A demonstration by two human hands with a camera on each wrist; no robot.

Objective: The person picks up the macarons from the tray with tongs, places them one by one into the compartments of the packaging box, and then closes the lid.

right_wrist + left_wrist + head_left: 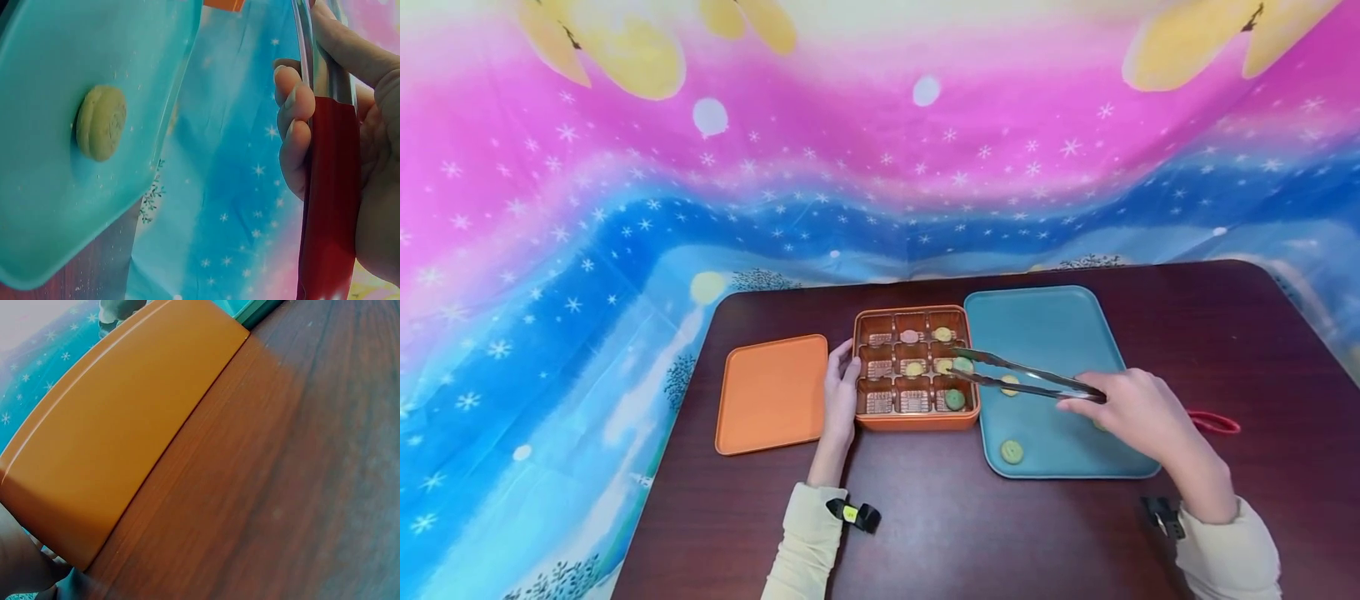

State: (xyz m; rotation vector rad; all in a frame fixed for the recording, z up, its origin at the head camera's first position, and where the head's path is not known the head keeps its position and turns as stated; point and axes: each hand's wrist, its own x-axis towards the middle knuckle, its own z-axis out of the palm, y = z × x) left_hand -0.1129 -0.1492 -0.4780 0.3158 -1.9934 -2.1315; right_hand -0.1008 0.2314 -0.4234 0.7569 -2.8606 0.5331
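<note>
My left hand (pixel 840 392) holds the left side of an orange box (pixel 917 423) with a brown divided insert. In the right hand (pixel 1142 417) are metal tongs (pixel 1037 389), whose red handle (pixel 331 194) shows in the right wrist view. The tongs' tips reach over the box's right column, middle row. A light green cookie (pixel 963 365) lies between the tips; whether they squeeze it I cannot tell. Beside it is a yellow cookie (pixel 943 367). Other compartments hold a pink cookie (pixel 910 337), a dark green cookie (pixel 955 400) and two more yellow ones.
A teal tray (pixel 1045 325) stands against the box's right side, bearing a green cookie (pixel 1012 452), a yellow cookie (pixel 1010 382) and another partly under the right hand. Left of the box lies an orange lid (pixel 775 396). A patterned cloth (pixel 910 167) hangs behind the table.
</note>
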